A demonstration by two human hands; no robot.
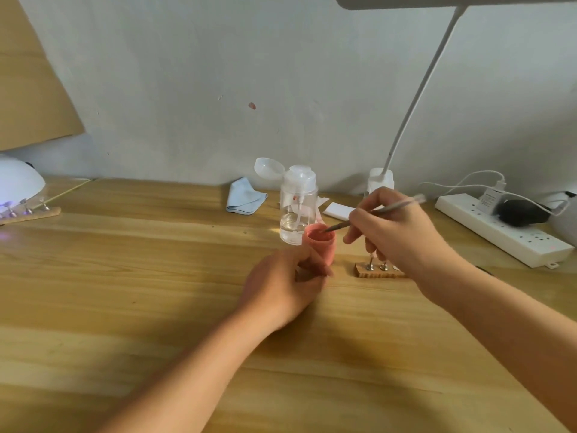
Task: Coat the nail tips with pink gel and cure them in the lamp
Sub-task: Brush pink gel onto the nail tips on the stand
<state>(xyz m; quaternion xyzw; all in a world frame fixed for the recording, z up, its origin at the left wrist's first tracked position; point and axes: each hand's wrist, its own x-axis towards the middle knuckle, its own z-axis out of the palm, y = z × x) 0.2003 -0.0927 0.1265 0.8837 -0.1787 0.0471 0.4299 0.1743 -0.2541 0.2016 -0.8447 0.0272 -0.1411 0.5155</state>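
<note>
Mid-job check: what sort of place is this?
Probably a home nail-art desk: a wooden table against a wall, a white curing lamp at far left, a pink gel pot held by the left hand, and a power strip at right.

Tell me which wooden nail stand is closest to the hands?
The stand right of the pink jar, partly under the right hand. The other stand lies far left by the glowing lamp.

The right hand (396, 232) covers most of the near wooden stand (374, 272), hiding its nail tips. Fingers of the left hand (281, 285) hide the base of the pink pot (320, 242). The far end of the brush (374, 210) is blurred. The left edge cuts the curing lamp (17, 182); the top edge cuts the head of the desk lamp (421, 92).
</note>
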